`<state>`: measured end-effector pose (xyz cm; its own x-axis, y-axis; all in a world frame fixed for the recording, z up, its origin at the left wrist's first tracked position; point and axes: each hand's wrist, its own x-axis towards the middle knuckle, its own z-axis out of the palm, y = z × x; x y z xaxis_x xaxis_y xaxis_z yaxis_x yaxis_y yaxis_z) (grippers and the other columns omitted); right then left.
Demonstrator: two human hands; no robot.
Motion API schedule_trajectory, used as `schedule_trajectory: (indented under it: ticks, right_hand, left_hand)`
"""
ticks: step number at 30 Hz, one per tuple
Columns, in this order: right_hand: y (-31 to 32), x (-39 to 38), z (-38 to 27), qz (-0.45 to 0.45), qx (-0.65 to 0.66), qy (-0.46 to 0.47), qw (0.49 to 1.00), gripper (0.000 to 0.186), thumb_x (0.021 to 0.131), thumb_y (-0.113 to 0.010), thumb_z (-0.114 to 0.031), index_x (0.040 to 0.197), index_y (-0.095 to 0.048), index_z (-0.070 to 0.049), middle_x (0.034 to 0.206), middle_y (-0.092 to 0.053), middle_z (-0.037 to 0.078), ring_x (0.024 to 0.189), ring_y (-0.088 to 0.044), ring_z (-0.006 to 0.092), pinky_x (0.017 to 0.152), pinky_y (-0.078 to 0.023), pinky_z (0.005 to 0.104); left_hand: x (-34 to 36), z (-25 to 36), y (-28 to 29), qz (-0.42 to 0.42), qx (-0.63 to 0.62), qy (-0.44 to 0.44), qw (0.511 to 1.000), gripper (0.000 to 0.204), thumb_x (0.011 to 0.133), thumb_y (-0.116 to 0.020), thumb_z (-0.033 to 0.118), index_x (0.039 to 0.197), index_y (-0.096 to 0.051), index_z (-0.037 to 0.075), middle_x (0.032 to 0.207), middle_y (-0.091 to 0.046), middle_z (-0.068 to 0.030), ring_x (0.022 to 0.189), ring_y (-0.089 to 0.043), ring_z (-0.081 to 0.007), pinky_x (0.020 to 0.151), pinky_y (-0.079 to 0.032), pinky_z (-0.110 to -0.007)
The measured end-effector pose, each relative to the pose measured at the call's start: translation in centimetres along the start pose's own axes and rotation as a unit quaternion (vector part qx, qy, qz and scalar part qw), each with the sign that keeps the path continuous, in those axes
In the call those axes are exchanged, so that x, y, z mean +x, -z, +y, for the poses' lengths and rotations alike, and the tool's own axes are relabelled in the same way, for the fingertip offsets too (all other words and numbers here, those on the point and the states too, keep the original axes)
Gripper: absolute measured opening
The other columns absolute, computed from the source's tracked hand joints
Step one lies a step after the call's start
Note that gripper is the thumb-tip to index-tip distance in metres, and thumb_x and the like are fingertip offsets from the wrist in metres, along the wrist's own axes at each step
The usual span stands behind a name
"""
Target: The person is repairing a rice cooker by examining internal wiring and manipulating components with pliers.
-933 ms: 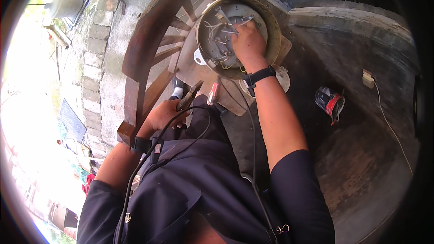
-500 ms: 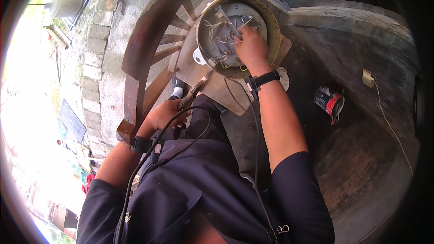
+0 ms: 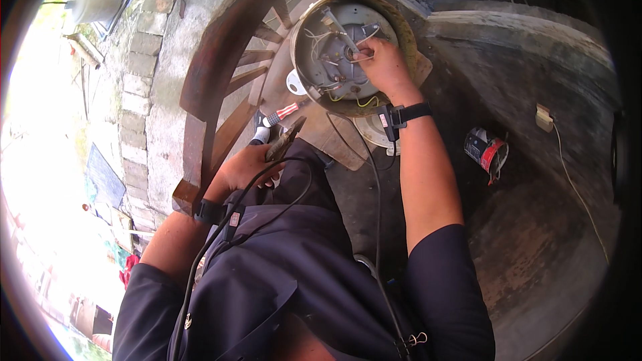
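A round metal appliance, resembling an upturned rice cooker, has its rim (image 3: 409, 40) around a grey inside with loose wires and a metal bracket (image 3: 341, 30). My right hand (image 3: 388, 70) reaches over it from the right, finger and thumb pinched on a thin pale wire near the bracket's end. My left hand (image 3: 249, 168) rests by my thigh, closed around worn pliers (image 3: 286, 139) whose jaws point up and right. Just past the pliers lies a screwdriver (image 3: 284, 113) with a red-and-white striped handle. The lower part of the pliers is hidden in my palm.
The appliance sits on a wooden seat (image 3: 334, 139) beside a slatted wooden backrest (image 3: 210, 60). A white round part (image 3: 378, 135) lies below my right wrist. A dark cable hangs across my front. A small bucket (image 3: 487, 154) and a wall socket (image 3: 544, 118) are at the right.
My right hand has drawn slightly right, lifting the pale wire with it. The pliers in my left hand have shifted, and the screwdriver handle now shows beyond them.
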<state>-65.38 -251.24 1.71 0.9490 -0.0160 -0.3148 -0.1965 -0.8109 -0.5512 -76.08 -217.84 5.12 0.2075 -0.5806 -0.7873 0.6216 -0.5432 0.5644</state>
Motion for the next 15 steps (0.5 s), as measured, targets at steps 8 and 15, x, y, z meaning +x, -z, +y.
schedule_trajectory:
  ticks: [8,15]
  right_hand:
    - [-0.9,0.1,1.1,-0.008,0.074,-0.067,0.995,0.023,0.084,-0.074,-0.015,0.104,-0.072,-0.005,0.097,-0.073,0.014,0.09,-0.07,0.0311,0.081,-0.055,0.0398]
    - [-0.7,-0.6,2.7,-0.008,0.079,-0.048,0.996,0.023,0.084,-0.073,-0.014,0.106,-0.072,-0.007,0.095,-0.073,0.013,0.089,-0.071,0.0297,0.081,-0.055,0.0386]
  left_hand:
    - [1.0,-0.1,-0.6,0.013,-0.034,0.014,0.999,0.024,0.099,-0.061,0.025,0.097,-0.06,0.001,0.076,-0.066,-0.0049,0.066,-0.065,-0.0113,0.058,-0.052,-0.027]
    - [1.3,2.8,-1.0,0.0,-0.112,0.013,0.994,0.023,0.096,-0.064,0.021,0.098,-0.059,-0.001,0.08,-0.066,-0.0057,0.067,-0.064,-0.0117,0.059,-0.052,-0.028]
